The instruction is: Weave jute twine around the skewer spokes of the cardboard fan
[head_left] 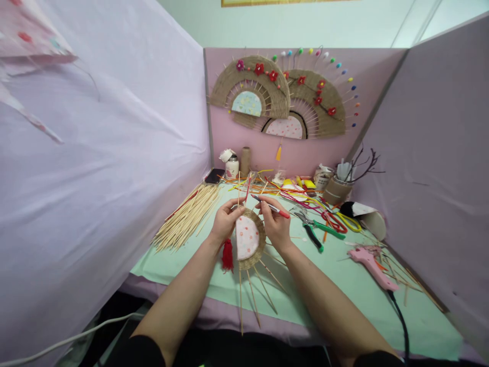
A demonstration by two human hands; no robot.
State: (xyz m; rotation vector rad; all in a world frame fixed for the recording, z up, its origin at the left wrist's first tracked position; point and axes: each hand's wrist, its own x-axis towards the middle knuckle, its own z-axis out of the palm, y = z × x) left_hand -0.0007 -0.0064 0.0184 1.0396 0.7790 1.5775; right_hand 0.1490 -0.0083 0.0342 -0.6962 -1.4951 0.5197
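My left hand pinches the upper end of a half-round fan, which has a white centre with red dots and a twine-wrapped rim. Bare wooden sticks fan out from its rim, several towards me and to the right. A red tassel hangs just below my left hand. Between the fingers of my right hand is a marker pen with a red end. Its dark tip points left, close to a reddish stick at the fan's top. Whether the tip touches that stick I cannot tell.
Loose sticks lie in a pile at left. Green-handled pliers and coloured pipe cleaners lie to the right. A pink glue gun trails its cord at front right. Finished fans hang on the back panel.
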